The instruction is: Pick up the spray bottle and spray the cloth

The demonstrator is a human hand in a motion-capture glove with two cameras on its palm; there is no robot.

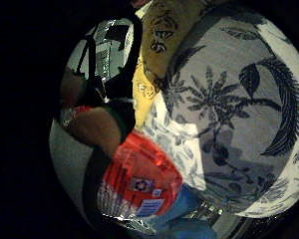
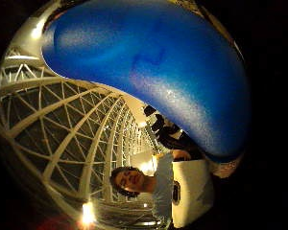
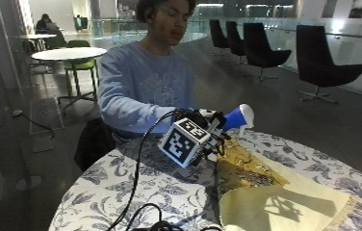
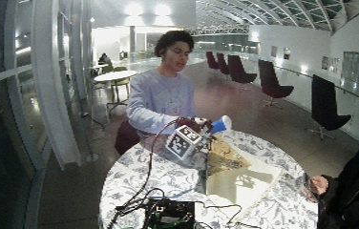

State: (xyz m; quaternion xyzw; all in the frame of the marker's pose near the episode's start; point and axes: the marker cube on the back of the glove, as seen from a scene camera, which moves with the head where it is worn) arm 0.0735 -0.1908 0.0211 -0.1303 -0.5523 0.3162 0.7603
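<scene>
A round tabletop (image 3: 136, 192) covered in a blue-and-white floral pattern fills the foreground. Nearest the camera, a pale yellow cloth (image 3: 277, 204) lies spread on it, with a patterned golden part farther back. Above that far part, a person's gloved right hand (image 3: 203, 126) holds a spray bottle (image 3: 237, 118) in the air, its blue-and-white head tilted toward the cloth. The grip is curled around the bottle; the palm view shows its red label (image 1: 139, 179) close against the hand. Behind sits the person in a light blue sweatshirt (image 3: 146, 89).
</scene>
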